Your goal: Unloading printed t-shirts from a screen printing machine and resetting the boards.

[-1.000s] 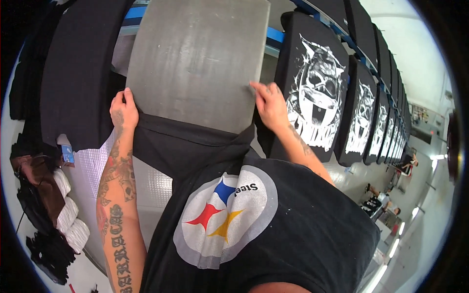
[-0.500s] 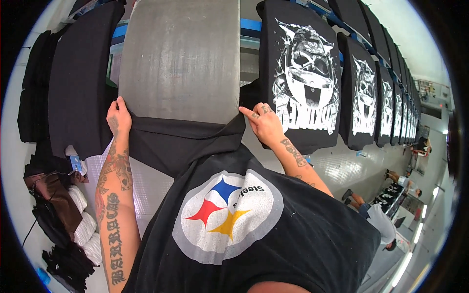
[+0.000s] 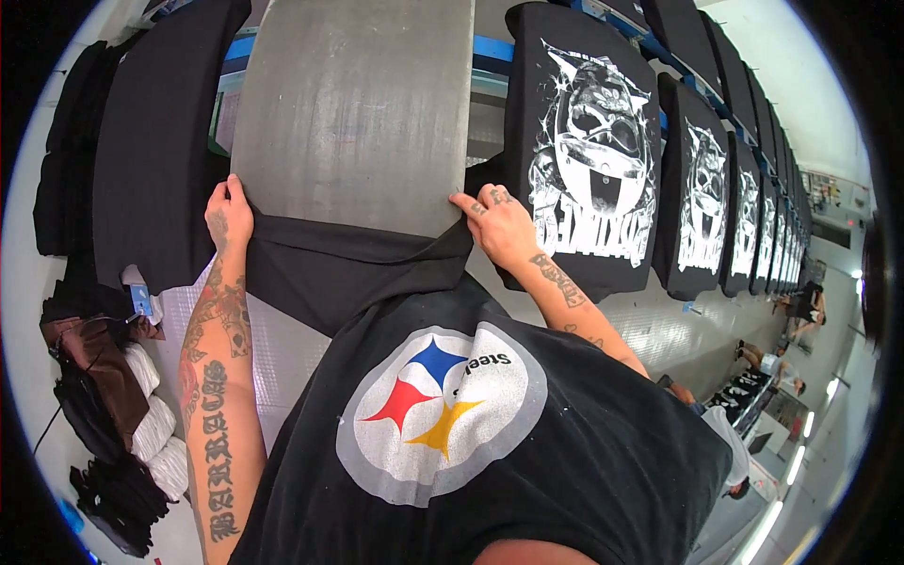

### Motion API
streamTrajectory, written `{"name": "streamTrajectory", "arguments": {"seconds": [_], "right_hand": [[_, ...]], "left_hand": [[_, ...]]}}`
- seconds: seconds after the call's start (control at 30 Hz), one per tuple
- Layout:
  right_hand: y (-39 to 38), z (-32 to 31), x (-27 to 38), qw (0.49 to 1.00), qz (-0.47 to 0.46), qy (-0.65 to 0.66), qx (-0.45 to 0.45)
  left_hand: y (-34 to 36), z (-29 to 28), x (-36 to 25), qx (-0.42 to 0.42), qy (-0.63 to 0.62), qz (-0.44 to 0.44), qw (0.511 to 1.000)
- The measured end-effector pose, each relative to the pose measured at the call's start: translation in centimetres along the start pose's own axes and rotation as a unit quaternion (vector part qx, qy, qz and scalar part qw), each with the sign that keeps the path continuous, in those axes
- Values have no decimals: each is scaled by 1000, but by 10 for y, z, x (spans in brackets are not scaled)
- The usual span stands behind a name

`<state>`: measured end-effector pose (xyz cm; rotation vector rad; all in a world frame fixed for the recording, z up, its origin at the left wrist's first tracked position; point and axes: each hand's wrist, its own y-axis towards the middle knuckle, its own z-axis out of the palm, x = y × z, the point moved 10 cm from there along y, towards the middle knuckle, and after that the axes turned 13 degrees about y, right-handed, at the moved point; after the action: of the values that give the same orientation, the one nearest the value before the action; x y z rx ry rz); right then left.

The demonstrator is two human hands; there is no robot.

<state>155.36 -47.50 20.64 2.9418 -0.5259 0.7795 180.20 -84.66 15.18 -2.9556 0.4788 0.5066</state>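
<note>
A bare grey platen stands upright in view at the middle, with a black garment drawn across its lower end in folds. My left hand is closed at the platen's lower left edge, gripping the garment there. My right hand is closed at the lower right corner, thumb and fingers on the garment's edge by the platen. The fabric hangs between both hands, just above my own black shirt with its printed emblem.
Black shirts on platens flank me: a plain one, and a row with white prints on a blue rail to the right. Dark and white bundles lie lower left. Other people are at far right.
Over the last second my right hand has moved down to the platen's lower corner and its fingers have curled further. My left hand stays at the left edge. The view has shifted slightly.
</note>
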Motion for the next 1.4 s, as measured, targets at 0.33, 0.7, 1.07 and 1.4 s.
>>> {"name": "streamTrajectory", "arguments": {"seconds": [0.33, 0.7, 1.07, 1.4], "right_hand": [[-34, 20, -90, 722, 343, 547, -248], [-27, -15, -80, 850, 317, 409, -100], [323, -147, -295, 889, 236, 171, -354], [414, -99, -294, 901, 132, 411, -46]], "left_hand": [[5, 6, 5, -31, 10, 29, 999], [33, -15, 53, 106, -383, -120, 910], [375, 40, -193, 100, -544, -97, 827], [398, 48, -267, 12, 187, 120, 975]]}}
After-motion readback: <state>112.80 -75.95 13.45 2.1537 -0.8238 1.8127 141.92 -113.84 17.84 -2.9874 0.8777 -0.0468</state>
